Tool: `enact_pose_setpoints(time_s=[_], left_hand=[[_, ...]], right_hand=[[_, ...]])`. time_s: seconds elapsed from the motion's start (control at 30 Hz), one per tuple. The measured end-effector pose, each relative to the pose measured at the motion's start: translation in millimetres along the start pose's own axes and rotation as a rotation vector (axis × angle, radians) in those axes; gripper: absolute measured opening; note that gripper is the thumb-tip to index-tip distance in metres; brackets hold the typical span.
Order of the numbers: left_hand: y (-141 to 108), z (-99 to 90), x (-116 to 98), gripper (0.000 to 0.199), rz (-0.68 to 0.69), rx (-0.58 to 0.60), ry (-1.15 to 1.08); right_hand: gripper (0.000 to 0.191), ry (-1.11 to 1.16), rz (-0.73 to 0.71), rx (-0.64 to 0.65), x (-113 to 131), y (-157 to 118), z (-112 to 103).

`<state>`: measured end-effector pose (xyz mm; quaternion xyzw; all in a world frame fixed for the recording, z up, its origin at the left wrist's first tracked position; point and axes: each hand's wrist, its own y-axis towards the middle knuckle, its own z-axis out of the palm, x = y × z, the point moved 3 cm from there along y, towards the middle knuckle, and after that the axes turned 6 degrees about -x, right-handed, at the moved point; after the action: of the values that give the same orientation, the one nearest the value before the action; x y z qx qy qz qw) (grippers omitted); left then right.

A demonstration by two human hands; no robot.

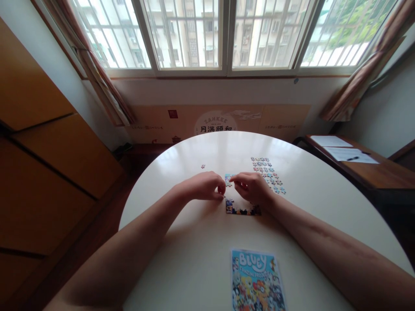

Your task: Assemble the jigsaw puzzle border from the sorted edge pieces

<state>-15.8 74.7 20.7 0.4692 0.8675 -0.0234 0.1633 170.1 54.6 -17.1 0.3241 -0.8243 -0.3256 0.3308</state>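
A partly joined jigsaw puzzle (pixel 243 211) lies on the white round table (pixel 194 242), its lower edge and left corner joined. My left hand (pixel 209 185) is at the puzzle's left side with its fingers curled together; a tiny dark bit shows by the fingertips, too small to name. Over the upper part of the puzzle, my right hand (pixel 251 185) has its index finger on the blue top-left pieces (pixel 228 178), the other fingers bent beneath. Whether it holds a piece is hidden. Loose puzzle pieces (pixel 267 170) are laid in rows beyond my right hand.
A blue Bluey picture sheet (pixel 257 280) lies near the table's front. One small loose piece (pixel 202 166) sits beyond my left hand. At the right, a wooden side table (pixel 389 172) carries papers (pixel 350 154) and a pen. Windows and curtains are behind.
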Motion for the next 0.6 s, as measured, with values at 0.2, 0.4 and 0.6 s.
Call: enact_pose_setpoints(time_s=[0.2,0.4,0.6], left_hand=[[-1.1,-0.9,-1.2,0.010,0.001,-0.029,0.077],[-2.7,-3.9,2.1,0.012,-0.016,-0.020,0.015],[-1.5,-1.5,6.8,0.009,0.007,-0.002,0.008]], right_hand=[[0.024,0.005,0.008,-0.009,1.8,1.1,-1.0],[0.023,0.004,0.008,-0.023,1.3,1.1,-1.4],[0.023,0.013,0.012,-0.017,0.9,1.0,-0.9]])
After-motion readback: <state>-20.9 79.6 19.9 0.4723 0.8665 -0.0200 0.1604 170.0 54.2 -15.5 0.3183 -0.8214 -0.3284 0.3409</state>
